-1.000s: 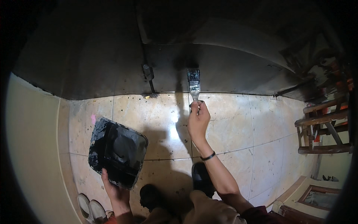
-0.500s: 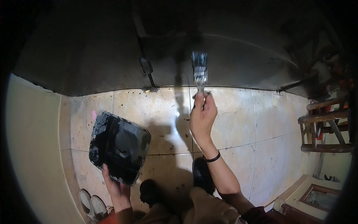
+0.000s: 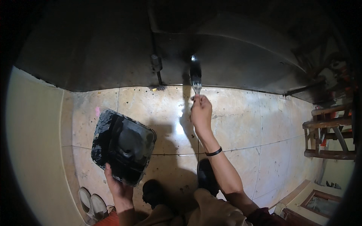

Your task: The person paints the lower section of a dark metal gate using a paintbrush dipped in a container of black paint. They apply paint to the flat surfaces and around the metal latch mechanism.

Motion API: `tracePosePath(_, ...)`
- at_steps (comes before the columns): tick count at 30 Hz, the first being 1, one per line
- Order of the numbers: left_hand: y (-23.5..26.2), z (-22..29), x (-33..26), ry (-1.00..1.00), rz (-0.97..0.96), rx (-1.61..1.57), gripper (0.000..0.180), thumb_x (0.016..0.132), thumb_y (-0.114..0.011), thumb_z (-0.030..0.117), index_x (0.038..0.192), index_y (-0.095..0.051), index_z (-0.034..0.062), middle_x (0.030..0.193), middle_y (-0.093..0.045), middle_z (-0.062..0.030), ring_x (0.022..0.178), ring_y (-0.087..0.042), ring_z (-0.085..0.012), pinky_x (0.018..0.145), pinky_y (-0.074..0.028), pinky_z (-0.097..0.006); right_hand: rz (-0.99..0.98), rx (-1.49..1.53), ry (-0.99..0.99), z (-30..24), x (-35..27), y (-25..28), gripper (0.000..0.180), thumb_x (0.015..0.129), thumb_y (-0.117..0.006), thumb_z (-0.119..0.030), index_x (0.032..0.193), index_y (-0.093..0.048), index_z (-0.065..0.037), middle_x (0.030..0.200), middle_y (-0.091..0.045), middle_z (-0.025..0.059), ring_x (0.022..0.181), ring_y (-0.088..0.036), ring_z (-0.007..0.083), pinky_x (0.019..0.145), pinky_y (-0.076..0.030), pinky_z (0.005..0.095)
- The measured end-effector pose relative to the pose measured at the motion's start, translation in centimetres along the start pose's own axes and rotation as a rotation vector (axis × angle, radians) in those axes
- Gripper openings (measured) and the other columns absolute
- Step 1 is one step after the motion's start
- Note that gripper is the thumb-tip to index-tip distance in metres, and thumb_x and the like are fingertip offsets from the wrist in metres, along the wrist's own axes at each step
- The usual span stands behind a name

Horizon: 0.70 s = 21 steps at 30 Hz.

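My right hand (image 3: pixel 201 111) is closed round the handle of a paintbrush (image 3: pixel 196 80), its bristles up against a black metal door or panel (image 3: pixel 241 62). A wet, shiny patch of paint glints just above the bristles. My left hand (image 3: pixel 120 188) grips the near edge of a square black paint tray (image 3: pixel 137 141), thumb over the rim. Dried grey paint crusts the tray's sides, and dark paint lies inside it. Left of the brush, a latch bolt (image 3: pixel 156 64) runs down the panel to the floor.
Paint-spotted beige floor tiles (image 3: pixel 233 132) lie below the panel. A wooden stool or rack (image 3: pixel 328 124) stands at the right. Pale shoes (image 3: pixel 92 203) sit by the left wall (image 3: pixel 34 132). My own dark shoes (image 3: pixel 206 175) are under me. A framed piece (image 3: pixel 320 201) is at lower right.
The brush has moved slightly left and now meets the panel, with its bristles darker against it. My left hand still holds the tray, and the view has shifted a little.
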<state>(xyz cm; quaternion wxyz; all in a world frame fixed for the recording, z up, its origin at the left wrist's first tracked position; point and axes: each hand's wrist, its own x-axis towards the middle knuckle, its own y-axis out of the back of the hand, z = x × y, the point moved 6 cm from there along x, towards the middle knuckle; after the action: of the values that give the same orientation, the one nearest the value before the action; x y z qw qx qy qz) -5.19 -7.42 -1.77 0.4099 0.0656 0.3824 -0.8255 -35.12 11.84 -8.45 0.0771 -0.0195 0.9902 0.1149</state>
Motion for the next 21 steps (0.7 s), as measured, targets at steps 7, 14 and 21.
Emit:
tracePosePath(7, 0.8, -0.3, -0.2, 0.01, 0.099, 0.012, 0.06, 0.101, -0.054, 0.049, 0.145, -0.049, 0.0082, 0.141, -0.058, -0.0077, 0.128, -0.055, -0.0262, 0.111, -0.042, -0.043, 0.042, 0.077, 0.344, -9.8, -3.1, 1.0, 0.026, 0.105, -0.051, -0.021, 0.095, -0.057, 0.002, 0.064, -0.057, 0.0168, 0.053, -0.05, 0.0215, 0.054, -0.04, 0.0386)
tracePosePath(14, 0.3, -0.1, -0.2, 0.017, 0.025, -0.015, 0.058, 0.103, -0.052, 0.045, 0.147, -0.047, 0.0082, 0.142, -0.057, -0.0085, 0.129, -0.054, -0.0268, 0.112, -0.041, -0.043, 0.0, -0.186, 0.129, 3.3, -1.4, -2.4, 0.029, 0.105, -0.049, -0.022, 0.096, -0.06, 0.003, 0.069, -0.061, 0.0232, 0.064, -0.061, 0.0378, 0.063, -0.046, 0.0457)
tracePosePath(21, 1.1, -0.1, -0.3, 0.037, 0.064, -0.036, 0.058, 0.103, -0.052, 0.045, 0.147, -0.047, 0.0082, 0.143, -0.056, -0.0088, 0.131, -0.054, -0.027, 0.112, -0.041, -0.043, -0.125, 0.118, 0.082, -7.4, -2.6, -2.5, 0.032, 0.107, -0.048, -0.026, 0.093, -0.059, 0.002, 0.066, -0.054, 0.0103, 0.063, -0.05, 0.0189, 0.061, -0.042, 0.0374)
